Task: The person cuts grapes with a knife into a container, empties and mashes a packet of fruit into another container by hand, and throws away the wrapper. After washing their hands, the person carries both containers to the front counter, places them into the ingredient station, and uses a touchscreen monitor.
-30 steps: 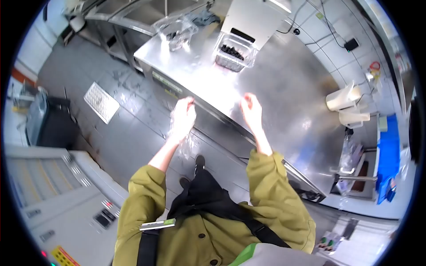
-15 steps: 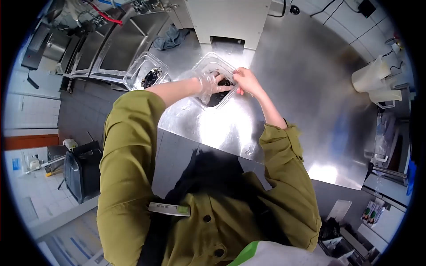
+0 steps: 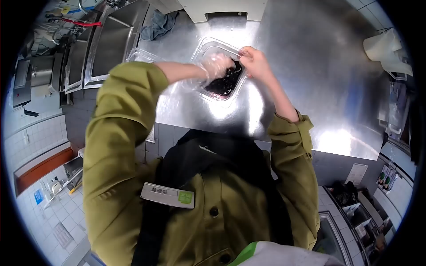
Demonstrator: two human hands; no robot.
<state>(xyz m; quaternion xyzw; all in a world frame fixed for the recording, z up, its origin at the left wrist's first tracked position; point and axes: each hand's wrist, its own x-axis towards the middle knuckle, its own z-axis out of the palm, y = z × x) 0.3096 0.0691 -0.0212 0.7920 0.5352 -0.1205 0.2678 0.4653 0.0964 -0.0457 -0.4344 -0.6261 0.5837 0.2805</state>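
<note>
Smooth silvery steel counter (image 3: 319, 84): room rightward of clear rectangular plastic tub (image 3: 220, 46). Right hand (image 3: 257, 64) grips its rim (image 3: 199, 47); film-gloved left hand (image 3: 216, 66) inside, blurred, grip indeterminable, at glossy black pieces (image 3: 225, 85).

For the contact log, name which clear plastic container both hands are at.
The clear rectangular plastic container of dark contents: clear-gloved left hand inside, bare right hand at its rim. The other, beyond the left forearm, has neither.
</note>
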